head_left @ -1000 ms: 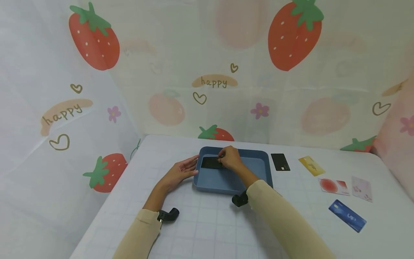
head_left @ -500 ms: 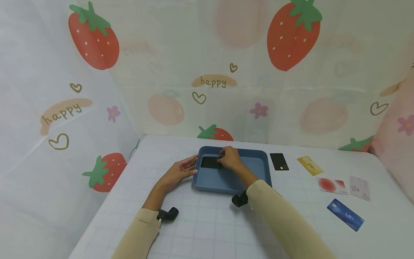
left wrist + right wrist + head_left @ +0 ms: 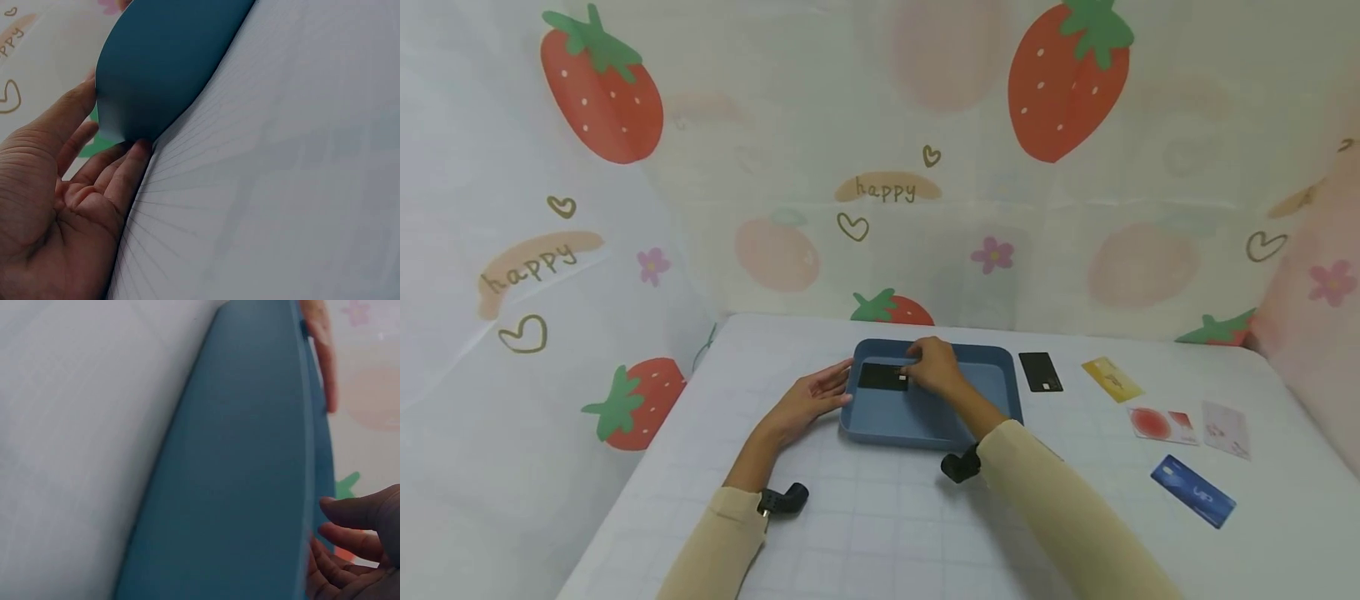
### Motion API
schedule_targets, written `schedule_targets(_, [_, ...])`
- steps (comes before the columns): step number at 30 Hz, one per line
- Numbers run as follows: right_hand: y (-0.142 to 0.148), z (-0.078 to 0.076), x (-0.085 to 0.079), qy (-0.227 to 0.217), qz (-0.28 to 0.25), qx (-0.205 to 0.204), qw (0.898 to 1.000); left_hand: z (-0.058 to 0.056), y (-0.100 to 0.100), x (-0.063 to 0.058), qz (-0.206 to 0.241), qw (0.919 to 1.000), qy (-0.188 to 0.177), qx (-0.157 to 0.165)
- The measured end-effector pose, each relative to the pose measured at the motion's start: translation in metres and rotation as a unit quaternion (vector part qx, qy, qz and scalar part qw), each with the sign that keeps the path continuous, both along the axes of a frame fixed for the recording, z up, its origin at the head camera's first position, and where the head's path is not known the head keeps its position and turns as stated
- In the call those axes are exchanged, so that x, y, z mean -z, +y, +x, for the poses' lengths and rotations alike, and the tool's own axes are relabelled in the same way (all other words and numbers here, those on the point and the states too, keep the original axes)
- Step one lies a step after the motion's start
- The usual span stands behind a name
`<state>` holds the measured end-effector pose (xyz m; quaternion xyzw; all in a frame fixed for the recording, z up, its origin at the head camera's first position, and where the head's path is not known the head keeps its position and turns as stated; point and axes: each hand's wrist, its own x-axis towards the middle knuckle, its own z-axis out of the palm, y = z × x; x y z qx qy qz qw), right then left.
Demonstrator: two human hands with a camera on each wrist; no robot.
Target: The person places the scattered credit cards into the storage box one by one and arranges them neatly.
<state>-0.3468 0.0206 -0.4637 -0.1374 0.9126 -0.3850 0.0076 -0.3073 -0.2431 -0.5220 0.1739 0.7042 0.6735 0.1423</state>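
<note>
A black card lies flat in the left part of the blue tray. My right hand is over the tray at the card's right end. In the right wrist view its thumb and index finger are apart with nothing visible between them; the other fingers are partly hidden behind the tray wall. My left hand rests against the tray's left side, fingers extended. The left wrist view shows its fingertips touching the tray's outer wall.
To the tray's right lie another black card, a yellow card, a white and red card, a pale pink card and a blue VIP card. A strawberry-print curtain stands behind the white table.
My right fingers have let go of the black card in the tray, and its chip end now shows. The left hand stays at the tray's side. The whole view has shifted slightly.
</note>
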Motion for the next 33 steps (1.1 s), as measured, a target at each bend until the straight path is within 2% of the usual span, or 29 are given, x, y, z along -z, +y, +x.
schedule_targets(6, [0.01,0.009,-0.011,0.015,0.003,-0.024,1.0,-0.001,-0.001,0.001,-0.007,1.0,-0.001,-0.002])
schedule_targets(14, [0.029,0.026,-0.026,0.049,-0.013,-0.028,0.998,-0.002,0.0,0.002,-0.011,0.9999,-0.005,-0.004])
schedule_targets(22, [0.049,0.043,-0.035,0.038,-0.043,-0.029,0.998,-0.003,-0.002,0.002,-0.006,1.0,0.003,0.0])
schedule_targets(29, [0.066,0.057,-0.038,0.014,-0.046,-0.02,0.999,0.0,0.0,-0.001,0.0,1.0,-0.001,-0.001])
schedule_targets(33, [0.077,0.066,-0.041,0.019,-0.046,-0.018,0.999,0.0,0.0,-0.001,0.002,1.0,-0.002,0.001])
